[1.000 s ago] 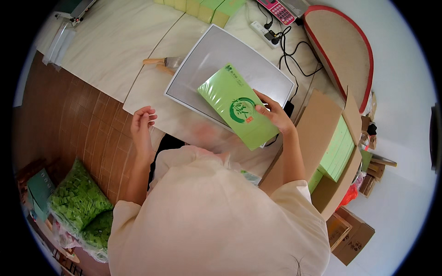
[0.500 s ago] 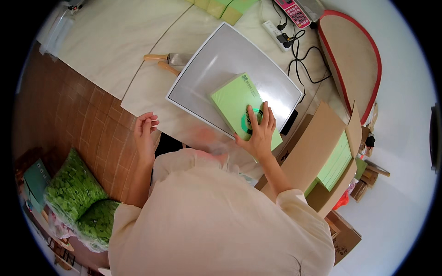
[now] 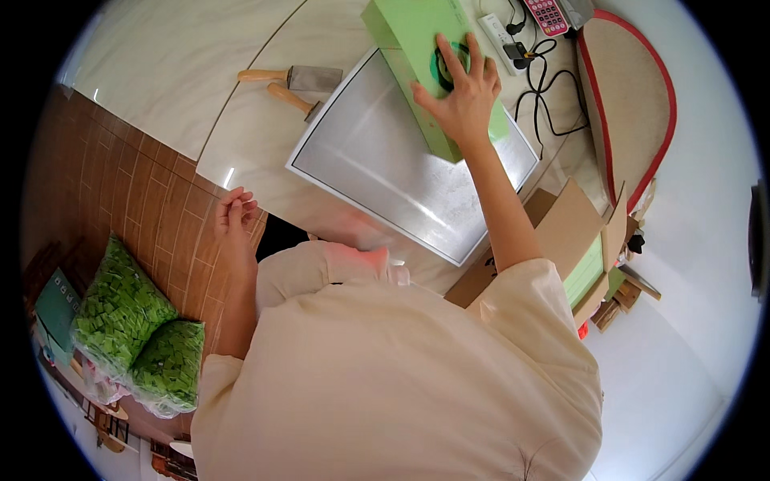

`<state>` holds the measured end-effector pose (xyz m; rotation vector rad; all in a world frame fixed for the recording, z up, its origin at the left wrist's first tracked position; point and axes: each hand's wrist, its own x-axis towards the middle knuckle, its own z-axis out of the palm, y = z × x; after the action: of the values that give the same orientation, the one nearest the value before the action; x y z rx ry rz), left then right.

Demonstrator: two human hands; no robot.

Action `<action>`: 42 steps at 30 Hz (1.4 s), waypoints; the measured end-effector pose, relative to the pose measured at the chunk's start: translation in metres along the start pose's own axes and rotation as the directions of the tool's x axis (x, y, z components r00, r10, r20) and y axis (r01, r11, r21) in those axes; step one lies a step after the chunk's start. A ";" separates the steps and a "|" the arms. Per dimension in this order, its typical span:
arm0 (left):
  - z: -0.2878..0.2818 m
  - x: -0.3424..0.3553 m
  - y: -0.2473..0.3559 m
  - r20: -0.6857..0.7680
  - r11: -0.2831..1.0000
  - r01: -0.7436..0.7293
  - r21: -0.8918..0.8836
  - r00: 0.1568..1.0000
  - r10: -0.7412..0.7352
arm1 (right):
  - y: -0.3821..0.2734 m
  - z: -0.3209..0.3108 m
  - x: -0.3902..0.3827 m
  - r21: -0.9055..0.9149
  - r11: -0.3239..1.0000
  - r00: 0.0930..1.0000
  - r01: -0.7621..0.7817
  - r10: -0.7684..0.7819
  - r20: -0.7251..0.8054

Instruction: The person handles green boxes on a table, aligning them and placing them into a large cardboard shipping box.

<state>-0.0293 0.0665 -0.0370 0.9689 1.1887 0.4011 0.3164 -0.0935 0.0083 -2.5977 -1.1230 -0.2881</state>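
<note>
My right hand (image 3: 465,100) reaches across a light green carton (image 3: 413,48), gripping it from above with fingers spread over its dark round mark. The carton lies at a slant above the far part of a silver metal plate (image 3: 373,152) with a white rim; whether it touches the plate I cannot tell. My left hand (image 3: 236,215) hangs at the table's near left edge, its fingers loosely bent with nothing in them. Left of the plate lie two wooden-handled tools with flat metal blades, one scraper (image 3: 313,78) behind the other scraper (image 3: 293,99).
On the right stands an open cardboard box (image 3: 553,240) holding green cartons. A white power strip (image 3: 501,42), black cords (image 3: 545,88) and a pink keypad (image 3: 547,16) sit at the far right, near a red-edged panel (image 3: 630,104). Bags of green pieces (image 3: 120,309) rest lower left.
My right hand has moved away from me with the green carton, from the plate's middle toward its far edge. My left hand has shifted slightly left. The whole view has shifted a little.
</note>
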 end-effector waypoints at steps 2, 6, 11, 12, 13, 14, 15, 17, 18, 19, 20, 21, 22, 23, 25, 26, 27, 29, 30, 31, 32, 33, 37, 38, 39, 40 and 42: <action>0.000 0.000 0.005 -0.007 1.000 -0.027 -0.008 1.000 0.027 | 0.001 0.005 0.008 0.002 1.000 0.997 0.028 -0.028 -0.067; 0.003 -0.008 0.019 -0.016 0.998 -0.044 0.044 0.999 0.045 | 0.000 0.004 -0.005 0.019 1.000 0.997 0.013 -0.012 -0.073; 0.009 -0.017 0.019 0.055 0.996 -0.079 0.029 0.995 0.078 | -0.016 -0.030 -0.060 0.027 0.996 0.994 -0.086 0.084 0.064; 0.012 -0.019 0.018 0.071 0.997 -0.074 0.038 0.995 0.071 | -0.018 -0.036 -0.072 0.033 0.994 0.990 -0.107 0.103 0.093; 0.014 -0.020 0.017 0.088 0.996 -0.069 0.048 0.994 0.065 | -0.019 -0.043 -0.083 0.024 0.994 0.991 -0.108 0.106 0.081; 0.016 -0.024 0.017 0.093 0.996 -0.074 0.047 0.993 0.069 | -0.021 -0.048 -0.096 0.007 0.994 0.989 -0.108 0.106 0.101; 0.018 -0.027 0.018 0.119 0.996 -0.078 0.046 0.990 0.072 | -0.022 -0.053 -0.108 -0.010 0.994 0.987 -0.110 0.110 0.120; 0.020 -0.032 0.017 0.149 0.995 -0.089 0.040 0.985 0.082 | -0.026 -0.066 -0.137 -0.005 0.992 0.981 -0.126 0.126 0.146; 0.021 -0.034 0.017 0.148 0.995 -0.090 0.043 0.986 0.083 | -0.028 -0.072 -0.151 0.009 0.989 0.973 -0.151 0.147 0.176; 0.022 -0.036 0.017 0.146 0.995 -0.092 0.047 0.986 0.084 | -0.029 -0.077 -0.165 0.022 0.984 0.964 -0.175 0.167 0.206; 0.023 -0.039 0.016 0.150 0.994 -0.100 0.040 0.984 0.093 | -0.028 -0.080 -0.181 0.050 0.982 0.967 -0.183 0.171 0.186; 0.024 -0.040 0.017 0.160 0.993 -0.105 0.044 0.982 0.097 | -0.030 -0.085 -0.194 0.047 0.982 0.970 -0.181 0.170 0.177; 0.026 -0.042 0.019 0.169 0.993 -0.111 0.048 0.980 0.102 | -0.032 -0.091 -0.207 0.006 0.968 0.951 -0.249 0.244 0.192; 0.028 -0.044 0.020 0.175 0.992 -0.119 0.046 0.978 0.109 | -0.035 -0.098 -0.217 -0.036 0.947 0.925 -0.320 0.320 0.203; 0.033 -0.048 0.023 0.227 0.988 -0.151 0.034 0.964 0.139 | -0.036 -0.109 -0.230 -0.099 0.938 0.907 -0.331 0.345 0.240; 0.036 -0.050 0.025 0.236 0.986 -0.165 0.029 0.960 0.153 | -0.035 -0.111 -0.237 -0.060 0.937 0.901 -0.344 0.348 0.260; 0.039 -0.052 0.026 0.261 0.985 -0.169 0.028 0.953 0.156 | -0.034 -0.115 -0.243 -0.021 0.933 0.894 -0.359 0.350 0.281; 0.048 -0.058 0.030 0.297 0.983 -0.181 0.029 0.941 0.165 | -0.030 -0.135 -0.252 -0.028 0.918 0.868 -0.395 0.383 0.315; 0.054 -0.061 0.033 0.357 0.981 -0.193 0.032 0.919 0.169 | -0.028 -0.143 -0.253 0.388 0.632 0.736 -0.671 0.503 0.453; 0.061 -0.062 0.035 0.417 0.978 -0.205 0.037 0.893 0.171 | -0.027 -0.154 -0.253 0.636 0.120 0.602 -0.762 0.494 0.628; 0.066 -0.061 0.032 0.494 0.981 -0.190 0.034 0.857 0.149 | -0.028 -0.169 -0.247 0.682 -0.116 0.599 -0.722 0.387 0.701; 0.075 -0.065 0.034 0.514 0.979 -0.200 0.035 0.844 0.154 | -0.024 -0.171 -0.252 0.690 -0.332 0.612 -0.643 0.319 0.724; 0.118 -0.100 0.037 0.794 0.979 -0.170 0.114 0.608 0.013 | -0.005 -0.118 -0.269 0.464 -0.847 0.856 -0.259 0.022 0.517; 0.125 -0.108 0.039 0.867 0.968 -0.221 0.117 0.498 0.009 | -0.003 -0.099 -0.269 0.376 -0.903 0.922 -0.206 -0.051 0.384; 0.130 -0.114 0.040 0.877 0.964 -0.234 0.128 0.481 0.000 | -0.004 -0.082 -0.268 0.488 -0.850 0.912 -0.199 0.021 0.410; 0.135 -0.119 0.041 0.877 0.978 -0.165 0.125 0.479 -0.031 | -0.007 -0.070 -0.268 0.602 -0.776 0.900 -0.188 0.110 0.423; 0.139 -0.132 0.054 0.860 0.996 -0.019 0.091 0.505 -0.069 | -0.015 -0.043 -0.265 0.764 -0.613 0.860 -0.200 0.264 0.437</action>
<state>0.0598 -0.0562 0.0922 1.0292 0.2685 -0.1974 0.1233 -0.2777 -0.0271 -0.7754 -0.0342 0.6548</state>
